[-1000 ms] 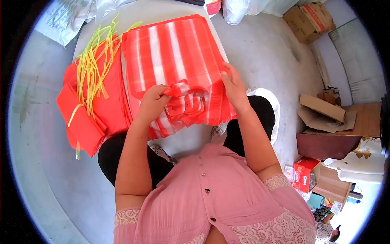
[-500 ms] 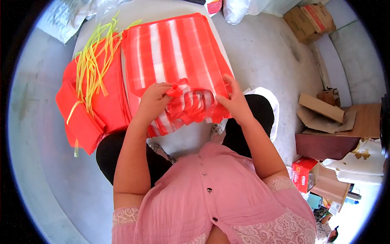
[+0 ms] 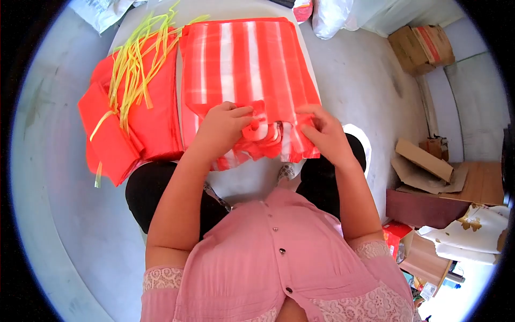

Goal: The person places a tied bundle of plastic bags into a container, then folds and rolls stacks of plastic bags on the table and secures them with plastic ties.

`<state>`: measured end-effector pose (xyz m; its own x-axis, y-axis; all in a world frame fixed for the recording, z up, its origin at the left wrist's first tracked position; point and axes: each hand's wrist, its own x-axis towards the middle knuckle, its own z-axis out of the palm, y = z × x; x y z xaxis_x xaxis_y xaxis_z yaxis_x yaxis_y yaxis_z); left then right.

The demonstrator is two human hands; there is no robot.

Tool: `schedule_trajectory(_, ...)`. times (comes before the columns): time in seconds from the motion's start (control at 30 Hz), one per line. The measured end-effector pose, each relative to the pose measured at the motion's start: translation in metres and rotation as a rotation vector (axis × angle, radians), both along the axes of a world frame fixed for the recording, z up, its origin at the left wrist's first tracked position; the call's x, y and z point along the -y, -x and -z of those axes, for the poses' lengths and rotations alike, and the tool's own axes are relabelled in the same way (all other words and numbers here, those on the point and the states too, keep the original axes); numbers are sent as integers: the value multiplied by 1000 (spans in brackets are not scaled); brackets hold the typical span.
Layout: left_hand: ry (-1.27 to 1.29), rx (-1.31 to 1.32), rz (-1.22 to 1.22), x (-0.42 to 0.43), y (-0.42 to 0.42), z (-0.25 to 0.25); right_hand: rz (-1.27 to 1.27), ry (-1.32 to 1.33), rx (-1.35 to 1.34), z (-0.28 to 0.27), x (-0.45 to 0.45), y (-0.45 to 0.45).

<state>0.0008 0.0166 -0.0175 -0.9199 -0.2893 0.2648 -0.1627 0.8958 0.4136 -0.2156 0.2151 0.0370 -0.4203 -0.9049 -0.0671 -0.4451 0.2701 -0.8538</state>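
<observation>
A stack of red-and-white striped plastic bags (image 3: 241, 64) lies flat before me, its near edge gathered into ruffled folds. At the left of that edge, my left hand (image 3: 226, 127) is closed, thumb and fingers pinching the crumpled red plastic. My right hand (image 3: 325, 134) grips the right corner of the same edge between thumb and fingers. Beside the stack, on the left, lies a pile of plain red bags (image 3: 155, 123), part of it folded over. Thin yellow strips (image 3: 129, 80) are spread across this pile, and one is looped around the folded part.
The bags rest on a pale table (image 3: 188, 9) above my knees. Cardboard boxes (image 3: 421, 49) stand on the floor at the far right. Nearer on the right, an opened carton (image 3: 429, 166) sits on a brown cabinet (image 3: 424, 208). White plastic sacks (image 3: 331, 16) are at the back.
My view has shifted a little, so the table appears farther right. Both hands still hold the near edge, and the ruffled folds between them look more tightly bunched.
</observation>
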Motion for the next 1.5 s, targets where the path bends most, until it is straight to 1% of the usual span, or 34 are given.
schedule_trajectory(0.03, -2, -4, 3, 0, -1, 0, -47, -41, -87, -7, 16, -1)
schedule_trajectory(0.1, -6, -10, 9, 1, -2, 1, -112, -2, 28, -1, 45, 0)
schedule_trajectory(0.2, 75, -152, 11, 0, 0, 6, -176, 4, 163, 16, 81, 3)
schedule_trajectory(0.27, 98, -144, 22, 2, 0, 5, -199, -32, 223, 27, 95, 7)
schedule_trajectory(0.37, 88, -91, 36, 5, 0, 2, -165, -79, 482, 29, 99, 4)
schedule_trajectory(0.47, 30, -59, 45, 6, -2, 1, -148, -115, 499, 27, 101, 3)
schedule_trajectory(0.6, -23, -10, 11, 1, -3, -8, -145, -88, 175, 24, 104, -11)
schedule_trajectory(0.67, -20, -40, 11, 0, -3, -5, -165, -78, 9, 22, 107, -15)
schedule_trajectory(0.8, -27, -64, -39, -4, -4, -5, -178, -84, -130, 28, 113, -20)
schedule_trajectory(0.87, -74, -52, -83, -8, -5, -11, -188, -89, -172, 28, 115, -21)
schedule_trajectory(0.97, -82, -65, -93, -10, -7, -13, -226, -66, -340, 28, 115, -22)
schedule_trajectory(1.1, -16, -119, -60, -9, -4, -21, -232, -36, -372, 31, 115, -24)
schedule_trajectory(1.2, -54, -127, 2, -5, 0, -16, -246, -38, -415, 31, 115, -26)
schedule_trajectory(1.37, -97, -173, 6, -2, 9, -14, -265, -48, -411, 31, 114, -27)
schedule_trajectory(1.47, -88, -149, -93, 0, 17, -8, -253, 28, -226, 50, 113, -18)
schedule_trajectory(1.5, -84, -129, -139, 0, 19, -7, -201, 19, -114, 51, 111, -16)
